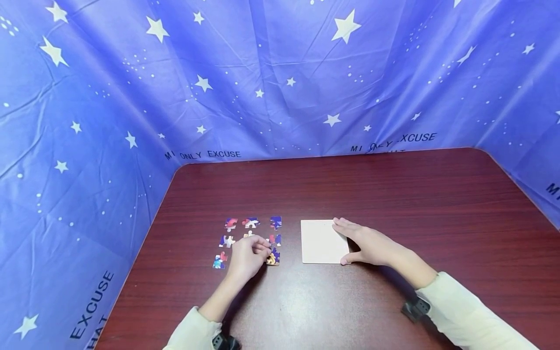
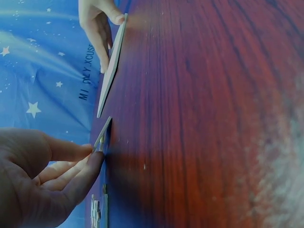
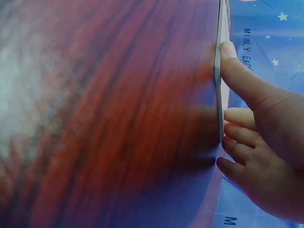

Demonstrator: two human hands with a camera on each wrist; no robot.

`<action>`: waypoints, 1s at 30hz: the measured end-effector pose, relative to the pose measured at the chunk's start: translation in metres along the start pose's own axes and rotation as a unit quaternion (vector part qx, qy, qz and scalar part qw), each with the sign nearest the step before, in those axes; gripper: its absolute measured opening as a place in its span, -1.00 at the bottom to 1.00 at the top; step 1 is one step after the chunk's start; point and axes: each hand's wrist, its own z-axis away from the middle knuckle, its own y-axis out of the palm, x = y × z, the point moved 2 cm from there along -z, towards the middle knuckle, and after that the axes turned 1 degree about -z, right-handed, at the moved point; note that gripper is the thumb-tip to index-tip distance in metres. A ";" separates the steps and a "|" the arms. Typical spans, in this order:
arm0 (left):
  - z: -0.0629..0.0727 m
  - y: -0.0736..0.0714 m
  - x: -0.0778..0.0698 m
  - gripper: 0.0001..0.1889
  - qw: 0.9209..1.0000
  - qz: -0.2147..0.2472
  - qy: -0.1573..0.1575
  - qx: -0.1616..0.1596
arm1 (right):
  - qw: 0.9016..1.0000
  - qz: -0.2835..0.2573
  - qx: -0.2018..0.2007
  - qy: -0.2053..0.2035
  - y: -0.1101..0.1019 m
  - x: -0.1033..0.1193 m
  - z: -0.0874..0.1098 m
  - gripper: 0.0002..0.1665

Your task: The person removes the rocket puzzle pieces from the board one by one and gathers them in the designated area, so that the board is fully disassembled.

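Observation:
My left hand (image 1: 249, 255) pinches a jigsaw puzzle piece (image 1: 273, 258) of dark blue and yellow between thumb and fingertips. In the left wrist view that piece is tilted, its far edge close over the table. Around this hand lie more picture pieces in loose rows, such as a red one (image 1: 231, 223) at the back left and a blue one (image 1: 275, 222) at the back right. Fingers of the left hand partly hide the middle pieces. My right hand (image 1: 372, 245) rests at the right edge of a square white board (image 1: 323, 241), thumb at its near corner, fingers extended toward the far corner.
A dark red wood-grain table (image 1: 332, 189) carries everything. Blue cloth with white stars (image 1: 271, 73) hangs along its back and sides. Dark devices are strapped at the left wrist (image 1: 225, 341) and the right wrist (image 1: 416, 308), over pale sleeves.

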 end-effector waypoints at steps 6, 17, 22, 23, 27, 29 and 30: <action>0.000 0.000 0.000 -0.93 1.000 0.006 0.007 0.016 | 1.000 -0.002 0.002 0.001 0.000 -0.001 0.000 0.02; -0.003 0.002 -0.001 -0.93 0.999 0.004 0.008 0.031 | 1.000 -0.002 0.000 0.002 0.000 -0.003 0.001 0.01; -0.003 0.000 -0.002 -0.94 0.999 -0.002 0.011 0.038 | 1.000 -0.003 0.003 0.003 0.000 -0.005 0.001 0.01; -0.003 0.000 -0.003 -0.94 0.999 -0.004 0.008 0.039 | 1.000 -0.003 0.004 0.002 0.001 -0.006 0.001 0.01; -0.004 -0.002 -0.004 -0.95 0.999 -0.010 -0.008 0.040 | 1.000 -0.004 0.002 0.000 0.001 -0.008 0.000 0.01; -0.005 -0.003 -0.005 -0.95 0.999 -0.008 -0.020 0.039 | 1.000 -0.004 0.001 -0.001 0.001 -0.009 -0.001 0.01; -0.006 -0.004 -0.006 -0.95 0.999 -0.009 -0.022 0.037 | 1.000 -0.004 0.000 -0.002 0.001 -0.009 -0.001 0.01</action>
